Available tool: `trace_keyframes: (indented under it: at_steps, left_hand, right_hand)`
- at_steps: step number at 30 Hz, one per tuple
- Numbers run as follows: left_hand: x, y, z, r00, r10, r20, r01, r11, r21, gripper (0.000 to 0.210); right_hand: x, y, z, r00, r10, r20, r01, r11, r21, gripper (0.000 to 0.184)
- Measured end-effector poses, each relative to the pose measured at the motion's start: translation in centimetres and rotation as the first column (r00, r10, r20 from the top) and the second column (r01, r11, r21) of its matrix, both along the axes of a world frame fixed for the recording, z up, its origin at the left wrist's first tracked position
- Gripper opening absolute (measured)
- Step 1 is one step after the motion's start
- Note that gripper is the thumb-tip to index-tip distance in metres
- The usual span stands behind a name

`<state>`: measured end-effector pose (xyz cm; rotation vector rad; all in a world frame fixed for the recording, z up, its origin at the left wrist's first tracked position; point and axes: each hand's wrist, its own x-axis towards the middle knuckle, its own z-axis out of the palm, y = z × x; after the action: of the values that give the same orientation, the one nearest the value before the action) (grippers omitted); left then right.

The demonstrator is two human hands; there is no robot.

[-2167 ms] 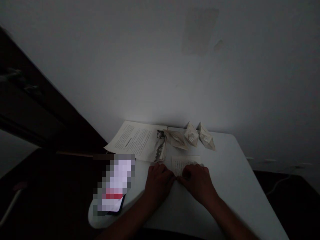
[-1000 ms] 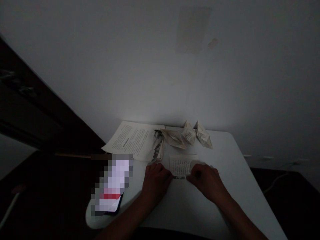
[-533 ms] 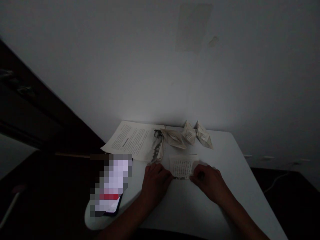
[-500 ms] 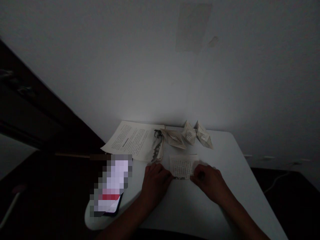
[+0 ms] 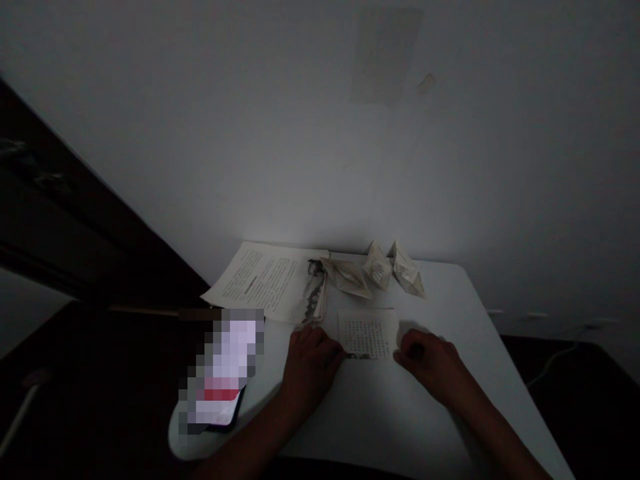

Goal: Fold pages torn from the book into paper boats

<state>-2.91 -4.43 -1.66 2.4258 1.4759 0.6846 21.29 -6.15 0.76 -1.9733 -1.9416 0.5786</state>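
Note:
A small sheet of folded paper (image 5: 367,337) printed with rows of characters lies flat on the table, a dark picture strip along its near edge. My left hand (image 5: 314,357) rests at its near left corner, fingers curled and thumb and fingertip closed on that corner. At the near right corner is my right hand (image 5: 431,360), thumb and fingers pinched together at the paper's edge. Beyond the sheet stand three folded paper boats: a left one (image 5: 347,277), a middle one (image 5: 379,267) and a right one (image 5: 409,272).
A stack of printed pages (image 5: 270,280) lies at the back left of the white table (image 5: 365,420). Nearer on the left is a phone (image 5: 225,417) with a lit, pixelated screen. A wall (image 5: 300,133) rises right behind the table. A cable (image 5: 555,360) runs at the right.
My right hand has slid rightward along the paper's near edge to its right corner, uncovering more print. My left hand has stayed at the left corner.

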Motion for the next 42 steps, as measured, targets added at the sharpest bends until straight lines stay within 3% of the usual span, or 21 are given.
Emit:
trace_keyframes:
  at_steps: [8,17,22,26,29,35,39,42]
  left_hand:
    - [0.0,0.0,0.3,1.000,0.002,-0.003,-0.002,1.000,-0.024,0.006]
    - [0.0,-0.1,-0.4,0.999,0.037,0.039,-0.037,0.999,0.012,0.013]
    - [0.1,-0.2,-0.1,0.998,0.036,0.051,-0.037,0.999,0.035,0.013]
    - [0.0,-0.2,-0.2,0.996,0.018,0.085,-0.024,0.997,0.076,0.017]
    - [-0.1,-0.2,-0.4,0.993,0.006,0.116,-0.014,0.998,0.067,0.022]
    - [-0.7,-0.6,0.2,0.944,0.081,0.321,-0.083,0.996,-0.005,0.024]
    - [-1.1,-0.6,0.8,0.886,0.174,0.430,-0.133,0.983,-0.123,0.015]
    - [-1.0,-0.3,0.3,0.917,0.061,0.395,-0.047,0.998,-0.045,0.013]
  right_hand:
    - [1.6,-0.2,-0.7,0.999,-0.014,-0.052,0.012,1.000,-0.028,0.008]
    - [2.4,-0.2,-1.0,0.984,-0.003,-0.180,0.003,1.000,-0.004,0.010]
    - [1.9,0.1,-1.5,0.939,-0.047,-0.342,0.066,0.997,0.043,0.026]
    - [0.8,0.7,-1.7,0.921,-0.056,-0.386,0.086,0.994,0.062,0.046]
    - [0.1,0.9,-1.7,0.913,-0.073,-0.401,0.107,0.992,0.062,0.051]
    - [-0.1,0.4,-1.0,0.904,-0.031,-0.427,0.075,0.993,0.087,0.013]
    - [0.1,-0.5,-0.6,0.903,0.096,-0.420,0.000,0.975,0.222,0.007]
    - [0.4,-1.3,-0.4,0.932,0.223,-0.285,-0.138,0.947,0.289,0.016]
